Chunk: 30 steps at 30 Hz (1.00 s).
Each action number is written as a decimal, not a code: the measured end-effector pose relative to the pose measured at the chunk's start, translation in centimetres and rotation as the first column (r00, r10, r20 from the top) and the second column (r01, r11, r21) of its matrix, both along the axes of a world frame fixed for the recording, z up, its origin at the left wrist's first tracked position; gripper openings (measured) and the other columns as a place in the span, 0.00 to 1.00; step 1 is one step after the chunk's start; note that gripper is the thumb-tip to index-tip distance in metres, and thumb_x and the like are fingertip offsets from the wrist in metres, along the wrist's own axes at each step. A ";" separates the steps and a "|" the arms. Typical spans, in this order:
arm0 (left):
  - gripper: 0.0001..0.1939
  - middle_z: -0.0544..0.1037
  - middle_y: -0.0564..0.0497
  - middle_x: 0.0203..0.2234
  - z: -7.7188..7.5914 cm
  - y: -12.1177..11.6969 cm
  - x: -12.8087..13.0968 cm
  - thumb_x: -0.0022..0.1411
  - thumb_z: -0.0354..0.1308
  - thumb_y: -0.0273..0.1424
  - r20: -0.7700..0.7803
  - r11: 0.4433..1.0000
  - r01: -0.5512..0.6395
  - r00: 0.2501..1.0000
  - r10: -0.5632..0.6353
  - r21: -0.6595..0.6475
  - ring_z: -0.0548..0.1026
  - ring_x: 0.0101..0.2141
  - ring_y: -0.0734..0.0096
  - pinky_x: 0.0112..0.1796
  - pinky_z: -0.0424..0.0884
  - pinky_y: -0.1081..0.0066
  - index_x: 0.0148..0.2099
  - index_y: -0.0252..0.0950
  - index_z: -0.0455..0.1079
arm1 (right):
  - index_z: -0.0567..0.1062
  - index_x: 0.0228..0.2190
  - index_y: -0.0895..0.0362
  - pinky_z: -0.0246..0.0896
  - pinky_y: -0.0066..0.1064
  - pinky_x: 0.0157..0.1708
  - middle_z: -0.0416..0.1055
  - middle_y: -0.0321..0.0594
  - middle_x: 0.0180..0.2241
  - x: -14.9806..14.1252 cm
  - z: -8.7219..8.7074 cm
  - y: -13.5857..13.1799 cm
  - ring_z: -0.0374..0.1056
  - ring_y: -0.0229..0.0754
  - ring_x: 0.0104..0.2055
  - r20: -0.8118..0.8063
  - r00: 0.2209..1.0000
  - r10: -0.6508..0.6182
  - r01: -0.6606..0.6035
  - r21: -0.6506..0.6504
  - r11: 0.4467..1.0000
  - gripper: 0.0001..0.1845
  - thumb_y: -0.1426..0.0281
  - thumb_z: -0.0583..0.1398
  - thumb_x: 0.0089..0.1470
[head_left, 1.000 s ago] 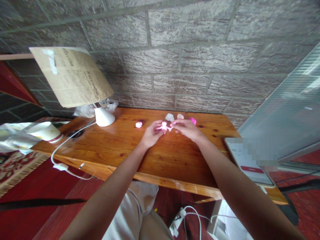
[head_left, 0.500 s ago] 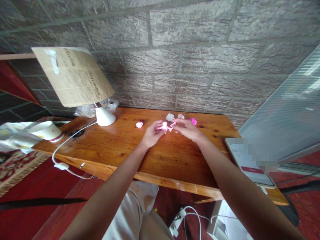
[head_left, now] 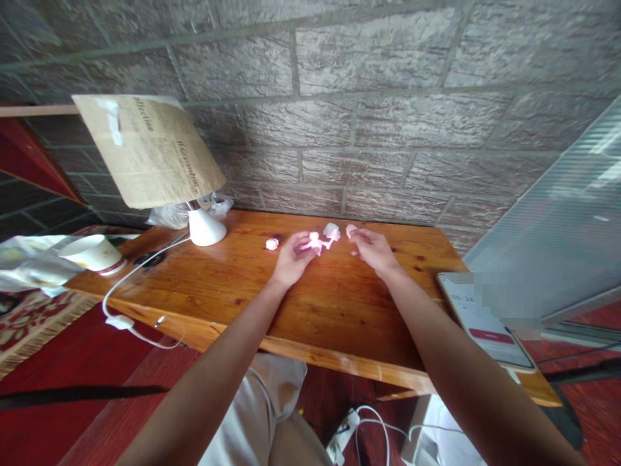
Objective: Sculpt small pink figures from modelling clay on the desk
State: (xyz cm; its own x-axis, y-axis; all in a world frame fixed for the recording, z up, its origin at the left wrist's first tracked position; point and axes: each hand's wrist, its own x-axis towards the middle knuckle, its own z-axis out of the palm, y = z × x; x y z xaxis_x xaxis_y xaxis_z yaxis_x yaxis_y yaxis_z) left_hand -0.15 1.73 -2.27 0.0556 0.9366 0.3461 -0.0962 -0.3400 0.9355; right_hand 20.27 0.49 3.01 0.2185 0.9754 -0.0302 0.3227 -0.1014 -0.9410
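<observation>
the person's left hand [head_left: 291, 262] grasps a small, soft-looking pink figure [head_left: 315, 243] with thin limbs, pinching it at its left side between thumb and fingers. the figure is near the middle of a glossy orange-brown wooden table [head_left: 301, 310], towards the back edge. one thin pink limb reaches right, towards a rounded whitish-pink lump [head_left: 332, 230]; whether they touch is too small to tell.

the right hand [head_left: 377, 254] is well apart from the figure, its fingers bent and its fingertips at a small pale pink lump [head_left: 350, 230]; i cannot tell whether it grips that lump or only touches it. a crumpled light pink ball [head_left: 272, 244] lies on the table to the left of the left hand.

farther left stands a lamp with a tan, newsprint-patterned shade [head_left: 152, 152] and a white cone-shaped base [head_left: 206, 228]. a flat tablet with a lit, partly blurred screen [head_left: 485, 323] lies at the table's right end.
</observation>
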 end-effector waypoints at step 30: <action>0.28 0.82 0.44 0.44 3.3 3.0 3.8 0.49 0.73 0.38 -0.035 0.996 0.084 0.996 -0.083 0.043 0.79 0.47 0.58 0.53 0.73 0.56 0.50 0.36 0.70 | 0.78 0.20 0.57 0.48 0.28 0.26 0.73 0.34 0.20 -2.3 -0.8 -3.0 0.63 0.34 0.24 0.575 0.667 0.473 -0.606 0.049 0.794 0.18 0.61 0.64 0.58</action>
